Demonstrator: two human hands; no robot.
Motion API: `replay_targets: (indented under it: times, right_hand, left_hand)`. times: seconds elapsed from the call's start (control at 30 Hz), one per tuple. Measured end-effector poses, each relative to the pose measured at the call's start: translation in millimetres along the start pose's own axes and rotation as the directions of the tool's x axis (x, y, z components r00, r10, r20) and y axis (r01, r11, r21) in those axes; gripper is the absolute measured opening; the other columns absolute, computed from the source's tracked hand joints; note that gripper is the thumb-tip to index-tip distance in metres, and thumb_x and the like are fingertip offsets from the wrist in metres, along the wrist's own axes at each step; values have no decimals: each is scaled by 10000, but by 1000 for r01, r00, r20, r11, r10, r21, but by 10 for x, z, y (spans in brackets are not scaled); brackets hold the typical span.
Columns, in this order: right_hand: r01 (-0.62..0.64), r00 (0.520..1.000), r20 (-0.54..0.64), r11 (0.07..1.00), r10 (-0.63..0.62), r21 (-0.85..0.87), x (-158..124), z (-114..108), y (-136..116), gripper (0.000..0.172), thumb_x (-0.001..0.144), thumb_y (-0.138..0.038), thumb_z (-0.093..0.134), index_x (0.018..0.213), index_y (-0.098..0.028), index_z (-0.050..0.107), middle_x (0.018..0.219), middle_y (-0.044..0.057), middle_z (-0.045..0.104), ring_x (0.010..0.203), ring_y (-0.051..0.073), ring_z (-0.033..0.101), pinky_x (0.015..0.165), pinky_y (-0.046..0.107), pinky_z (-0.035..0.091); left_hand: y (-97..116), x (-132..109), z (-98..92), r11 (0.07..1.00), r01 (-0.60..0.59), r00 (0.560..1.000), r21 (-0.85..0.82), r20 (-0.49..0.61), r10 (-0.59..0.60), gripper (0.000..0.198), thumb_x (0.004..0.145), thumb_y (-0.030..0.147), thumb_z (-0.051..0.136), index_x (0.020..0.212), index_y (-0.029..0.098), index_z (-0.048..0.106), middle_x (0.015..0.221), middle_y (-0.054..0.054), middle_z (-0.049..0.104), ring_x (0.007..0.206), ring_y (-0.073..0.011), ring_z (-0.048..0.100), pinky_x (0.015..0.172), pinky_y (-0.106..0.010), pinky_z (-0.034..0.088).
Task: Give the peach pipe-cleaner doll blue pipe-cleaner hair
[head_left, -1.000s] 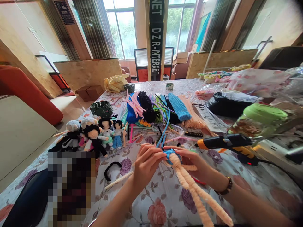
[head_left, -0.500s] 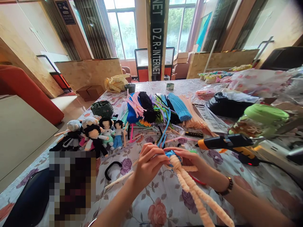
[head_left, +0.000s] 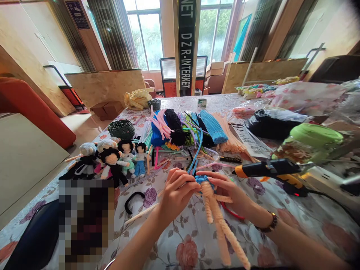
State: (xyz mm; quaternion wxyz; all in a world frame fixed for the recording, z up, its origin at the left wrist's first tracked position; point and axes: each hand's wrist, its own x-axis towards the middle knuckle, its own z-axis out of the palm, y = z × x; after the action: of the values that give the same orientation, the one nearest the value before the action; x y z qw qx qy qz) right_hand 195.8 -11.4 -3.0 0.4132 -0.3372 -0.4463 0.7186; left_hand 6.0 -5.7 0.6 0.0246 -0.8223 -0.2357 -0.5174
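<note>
Between both hands is a peach pipe-cleaner doll point(head_left: 215, 210) with blue pipe cleaner point(head_left: 201, 179) wrapped on its head end; its legs hang toward me. My left hand point(head_left: 178, 191) pinches the blue wrapping from the left, its fingertips partly hidden. My right hand point(head_left: 227, 189) closes round the head from the right, and one doll arm lies against its fingers. Blue pipe-cleaner ends stick up beyond my fingertips. Under my right hand lies a red pipe cleaner point(head_left: 232, 213). A black curved pipe cleaner point(head_left: 129, 202) rests on the tablecloth left of my left hand.
Several finished dolls point(head_left: 112, 161) sit at the left, by a dark woven basket point(head_left: 122, 129). Bundles of coloured pipe cleaners point(head_left: 174, 125) lie ahead. A glue gun point(head_left: 267, 168) with a cable is at the right, near a green-lidded jar point(head_left: 315, 137). A dark phone-like object lies front left.
The doll's legs have swung left and its body has turned a little in my hands. Both hands keep hold at the blue head end, nearly in place.
</note>
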Motion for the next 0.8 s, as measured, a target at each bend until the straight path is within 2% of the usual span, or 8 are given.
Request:
replay_targets:
  times: [0.13, 0.27, 0.5, 0.67, 0.8]
  right_hand:
    - [113, 991, -45, 975, -124, -190, -11, -10, 5, 277, 831, -347, 599, 1087, -290, 686, 1211, 31, 629, 1098, 231, 572, 898, 323, 459]
    - [210, 974, -20, 934, -225, -288, -29, -4, 18, 275, 854, -355, 586, 1112, -311, 668, 1221, 17, 617, 1151, 225, 542, 982, 331, 403]
    - [302, 952, 49, 895, -303, -327, -53, 11, 46, 262, 881, -359, 567, 1131, -360, 646, 1188, -11, 622, 1080, 181, 576, 873, 260, 450]
    - [301, 950, 23, 891, -312, -340, -76, 25, 69, 342, 864, -377, 590, 1205, -365, 584, 1218, 3, 594, 1056, 187, 574, 877, 295, 445]
    - [302, 947, -20, 906, -322, -298, -70, 48, 70, 390, 854, -375, 597, 1236, -334, 531, 1163, 19, 598, 1035, 181, 567, 865, 297, 445]
  left_hand:
    - [-11, -28, 1, 1000, 31, 1000, 2, -6, -31, 126, 774, 103, 668, 856, 189, 626, 792, -10, 651, 785, -138, 539, 771, -323, 437]
    - [-16, -40, -11, 999, 51, 999, -1, -6, -51, 148, 771, 94, 669, 866, 201, 627, 812, -9, 651, 795, -139, 533, 782, -332, 436]
    - [-6, -60, -33, 999, -14, 1000, 30, 5, 14, 217, 797, 53, 614, 921, 229, 643, 835, -15, 647, 832, -153, 523, 823, -364, 428]
    - [-7, -68, -36, 999, -15, 1000, 40, -7, 15, 211, 773, 38, 633, 883, 218, 649, 819, -18, 644, 829, -155, 521, 817, -360, 429]
    - [-22, -66, -52, 999, -6, 1000, -36, -3, 6, 236, 773, 23, 625, 911, 211, 658, 845, -28, 664, 817, -154, 539, 805, -361, 436]
